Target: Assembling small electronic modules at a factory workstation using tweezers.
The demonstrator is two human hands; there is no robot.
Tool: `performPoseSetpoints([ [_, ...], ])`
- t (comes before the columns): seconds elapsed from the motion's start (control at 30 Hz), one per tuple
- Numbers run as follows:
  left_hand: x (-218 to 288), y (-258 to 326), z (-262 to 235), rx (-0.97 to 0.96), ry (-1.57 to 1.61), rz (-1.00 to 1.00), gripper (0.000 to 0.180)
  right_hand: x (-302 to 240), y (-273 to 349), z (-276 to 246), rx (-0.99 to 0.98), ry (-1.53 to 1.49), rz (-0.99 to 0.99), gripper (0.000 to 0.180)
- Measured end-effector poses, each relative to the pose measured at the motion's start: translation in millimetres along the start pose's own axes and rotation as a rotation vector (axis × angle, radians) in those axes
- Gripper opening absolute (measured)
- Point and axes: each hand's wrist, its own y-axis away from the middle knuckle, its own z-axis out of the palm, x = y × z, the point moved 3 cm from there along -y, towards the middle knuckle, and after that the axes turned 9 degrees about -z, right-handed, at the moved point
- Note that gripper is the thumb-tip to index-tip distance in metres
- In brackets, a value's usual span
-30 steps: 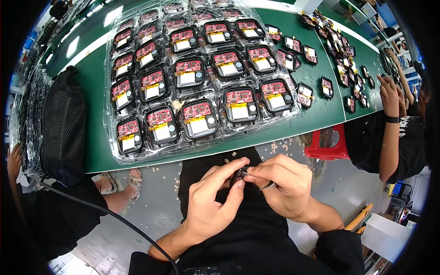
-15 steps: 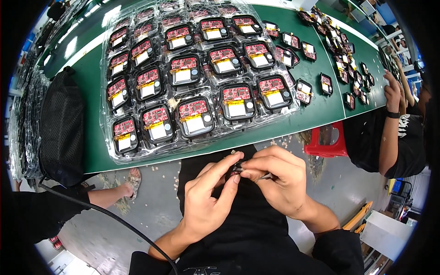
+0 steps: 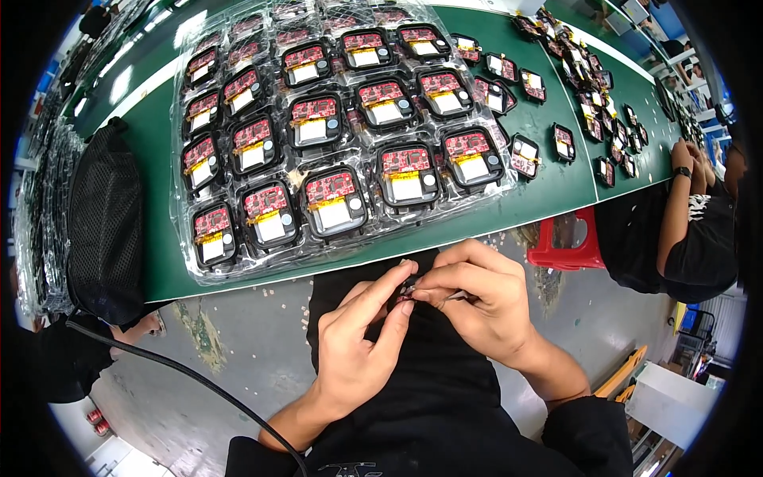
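Observation:
Over my lap, just off the table's front edge, my left hand (image 3: 358,334) pinches a small dark device unit (image 3: 404,292) with a hint of red on it. Fingers cover most of the unit. My right hand (image 3: 485,306) meets it from the other side, fingertips pressed together at the unit. A thin grey tool (image 3: 459,295) shows below the right hand's fingers; its tip is hidden and its exact kind is unclear. Beyond both hands lies a clear plastic tray (image 3: 302,253) with rows of black device housings (image 3: 334,203), each with a red circuit board and a white block.
Loose device units (image 3: 524,155) lie on the green table (image 3: 548,195), heaped farther right. A black mesh bag (image 3: 107,222) stands at the left, and a black cable (image 3: 191,378) runs past my left arm. A red stool (image 3: 566,242) and a co-worker's arm (image 3: 675,215) are at right.
My hands stay nearly in place, fingers shifting slightly around the unit. The co-worker at right has lowered a raised hand. The person's leg at left has drawn back to the left.

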Motion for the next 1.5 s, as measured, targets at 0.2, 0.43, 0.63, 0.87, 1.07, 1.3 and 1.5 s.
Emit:
performPoseSetpoints([
  [0.2,-2,0,5,0.016,-0.015,0.026,0.043,7,5,4,0.103,-0.095,0.079,0.013],
  [0.43,5,4,1,0.063,-0.112,0.130,0.040,-3,5,4,0.115,-0.142,0.160,0.018],
  [0.63,19,-5,-3,0.030,-0.236,0.290,0.040,-8,-1,-7,-0.024,-0.150,0.335,0.023],
  [0.87,18,1,-3,0.023,-0.289,0.283,0.039,-8,-4,-5,-0.102,-0.083,0.310,0.025],
  [1.07,-1,3,-1,-0.013,0.477,-0.171,0.039,1,8,-3,0.022,-0.254,0.224,0.029],
  [1.3,-14,7,10,0.032,0.773,-0.214,0.029,-2,22,0,0.015,-0.288,0.241,0.033],
  [1.5,-17,7,10,0.030,0.683,-0.180,0.026,-1,22,-1,0.029,-0.180,0.159,0.025],
])
